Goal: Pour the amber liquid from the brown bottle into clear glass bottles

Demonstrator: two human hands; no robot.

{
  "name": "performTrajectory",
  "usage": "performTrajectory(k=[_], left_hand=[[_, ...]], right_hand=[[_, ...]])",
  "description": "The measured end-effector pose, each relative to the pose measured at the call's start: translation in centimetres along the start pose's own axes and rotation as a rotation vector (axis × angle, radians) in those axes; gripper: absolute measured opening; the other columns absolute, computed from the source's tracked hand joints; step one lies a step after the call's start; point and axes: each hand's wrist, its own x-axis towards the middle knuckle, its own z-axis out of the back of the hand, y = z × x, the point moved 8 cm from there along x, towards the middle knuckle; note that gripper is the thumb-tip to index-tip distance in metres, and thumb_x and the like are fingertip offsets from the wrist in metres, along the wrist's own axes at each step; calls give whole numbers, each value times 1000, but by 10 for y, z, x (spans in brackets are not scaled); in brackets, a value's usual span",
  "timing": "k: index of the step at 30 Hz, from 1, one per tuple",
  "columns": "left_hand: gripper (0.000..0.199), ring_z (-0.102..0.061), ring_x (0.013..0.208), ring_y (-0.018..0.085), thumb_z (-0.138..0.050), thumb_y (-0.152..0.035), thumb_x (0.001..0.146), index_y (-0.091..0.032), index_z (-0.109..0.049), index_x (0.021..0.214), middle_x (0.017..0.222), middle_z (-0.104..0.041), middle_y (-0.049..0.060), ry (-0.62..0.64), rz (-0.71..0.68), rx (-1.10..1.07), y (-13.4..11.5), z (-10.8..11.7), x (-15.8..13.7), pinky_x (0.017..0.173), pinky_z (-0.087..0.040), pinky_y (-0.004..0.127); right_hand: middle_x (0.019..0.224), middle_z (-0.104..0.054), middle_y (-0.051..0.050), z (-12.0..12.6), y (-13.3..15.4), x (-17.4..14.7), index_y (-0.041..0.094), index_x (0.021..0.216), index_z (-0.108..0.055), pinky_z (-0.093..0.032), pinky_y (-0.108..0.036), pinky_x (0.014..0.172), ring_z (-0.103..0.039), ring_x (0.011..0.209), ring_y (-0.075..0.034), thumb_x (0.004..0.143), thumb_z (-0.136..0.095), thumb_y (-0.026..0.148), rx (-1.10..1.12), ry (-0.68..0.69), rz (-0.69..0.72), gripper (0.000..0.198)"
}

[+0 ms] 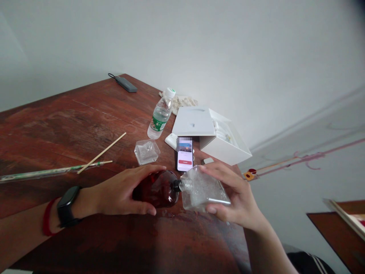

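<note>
My left hand (128, 190) is wrapped round a dark red-brown bottle (161, 188), tilted on its side with its black neck pointing right. My right hand (236, 190) grips a clear square-sided bottle (203, 190), also tipped over, its mouth facing left. The two necks meet mouth to mouth, or very nearly so; I cannot tell whether they touch. Small wet drops show on the wooden table (159, 239) below them. Just behind stands another clear squarish container (146, 152). A phone (185, 154) with a lit screen lies beyond the bottles.
A water bottle (161, 116) with a green label stands behind. To its right is an open white box (194, 121). At left lie a wooden stick (104, 151) and a wrapped pair of chopsticks (51, 172). A grey device (125, 83) rests by the far corner.
</note>
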Motion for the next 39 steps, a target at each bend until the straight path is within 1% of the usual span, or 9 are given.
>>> performTrajectory(k=[4,9,13,18,23,28,34,39], left_hand=[[89,-70,131,35,-82,-66,92,-29,-43,162,152,-67,12,-4,-7,-6,0,0,0,115,-53,46],[90,-71,129,35,-83,-66,91,-28,-43,162,150,-68,13,5,-5,-13,0,-1,1,114,-54,47],[89,-71,130,35,-83,-66,92,-27,-43,161,151,-67,13,3,-11,-26,0,-2,2,114,-53,47],[91,-69,131,37,-80,-70,92,-27,-42,163,151,-67,15,3,17,-22,0,-2,0,116,-52,51],[90,-70,132,38,-79,-72,92,-28,-43,162,152,-67,14,-8,22,-35,-1,-2,0,116,-53,51],[92,-69,133,38,-80,-71,91,-27,-42,163,152,-66,16,8,30,-28,1,-3,1,117,-52,53],[93,-70,131,37,-80,-73,91,-27,-42,162,152,-67,15,3,28,-36,1,-2,1,115,-54,51],[92,-70,132,37,-80,-72,91,-27,-42,163,152,-67,15,-1,20,-25,0,-2,0,117,-53,51]], right_hand=[[126,-78,-7,0,1,0,42,150,-68,-59,-57,104,-73,125,-38,89,-84,61,-2,6,7,66],[127,-78,-7,0,1,1,43,151,-67,-59,-57,104,-74,122,-37,90,-84,60,-6,11,3,65],[127,-77,-7,-1,2,0,43,152,-66,-60,-56,102,-75,119,-36,91,-83,60,-12,16,7,66],[125,-78,-8,-1,2,0,41,151,-67,-61,-55,99,-75,116,-35,90,-84,59,-5,12,2,66],[127,-78,-8,0,1,-1,41,150,-68,-62,-55,98,-74,121,-38,86,-87,56,5,3,-19,68],[126,-78,-8,0,1,-2,41,149,-69,-62,-55,98,-72,125,-39,86,-88,54,1,0,-15,68],[127,-77,-7,-1,1,-1,44,152,-65,-60,-54,97,-74,117,-36,88,-86,55,1,20,-5,69],[123,-77,-6,-1,3,-1,42,152,-66,-61,-46,87,-76,108,-32,89,-84,58,-37,16,3,68]])
